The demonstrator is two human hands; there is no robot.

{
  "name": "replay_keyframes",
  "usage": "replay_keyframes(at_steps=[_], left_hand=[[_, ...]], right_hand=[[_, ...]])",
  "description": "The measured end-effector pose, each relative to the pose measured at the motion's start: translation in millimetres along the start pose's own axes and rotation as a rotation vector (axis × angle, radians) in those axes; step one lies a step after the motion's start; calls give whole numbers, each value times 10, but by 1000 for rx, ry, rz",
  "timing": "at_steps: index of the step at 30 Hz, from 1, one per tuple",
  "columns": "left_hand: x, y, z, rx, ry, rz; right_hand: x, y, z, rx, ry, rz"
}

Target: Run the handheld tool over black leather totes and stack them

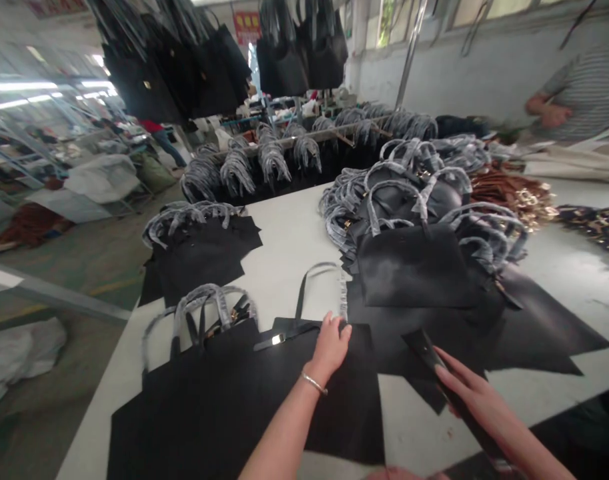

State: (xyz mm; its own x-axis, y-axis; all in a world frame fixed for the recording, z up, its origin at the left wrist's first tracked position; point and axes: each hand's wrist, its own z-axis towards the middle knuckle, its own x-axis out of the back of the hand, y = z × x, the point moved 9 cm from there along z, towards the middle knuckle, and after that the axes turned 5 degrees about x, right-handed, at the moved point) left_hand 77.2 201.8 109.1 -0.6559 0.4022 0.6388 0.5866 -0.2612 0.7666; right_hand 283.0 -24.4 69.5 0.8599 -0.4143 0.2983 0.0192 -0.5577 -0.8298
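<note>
Head-cam feed at my end: 2 hands over 1 pale table [287, 257]. Directly under L hand [331, 339] I count 1 black bag [351, 400] w/ 1 handle loop [343, 293] standing just beyond the fingers, R side in crinkled clear wrap. 1 tab w/ 1 silver buckle [278, 340] just L of that grip. 1 black strip [425, 353] in R hand [463, 387]. 1 bangle [314, 383] on L wrist.

Near L of L grip: 1 grp of black bags w/ wrapped handles [194, 400]; farther beyond, 1 more pile [204, 257]. Beyond R grip: 1 bag heap [414, 267], too overlapped to count; past it 1 brown heap [497, 190]. Overhead, well beyond both grips: 2 hanging clusters [179, 80]. 1 co-worker [591, 93], striped top, well off beyond R hand.

Pose: L forearm up from below, leaning R; back of hand up, fingers bent down at loop's foot. Can't tell if they clench or just rest. R forearm slants in from lower R; thumb over strip, fingers round it, grip closed, strip's far end jutting past thumb.
</note>
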Motion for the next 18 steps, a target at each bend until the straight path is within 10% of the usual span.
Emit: replay_keyframes(at_steps=[8,18], left_hand=[[-426,-623,-951,-189,24,407],[-523,-764,-987,-211,40,439]], right_hand=[[-718,-112,126,-10,-237,-187],[-1578,-404,521,-68,-388,-72]])
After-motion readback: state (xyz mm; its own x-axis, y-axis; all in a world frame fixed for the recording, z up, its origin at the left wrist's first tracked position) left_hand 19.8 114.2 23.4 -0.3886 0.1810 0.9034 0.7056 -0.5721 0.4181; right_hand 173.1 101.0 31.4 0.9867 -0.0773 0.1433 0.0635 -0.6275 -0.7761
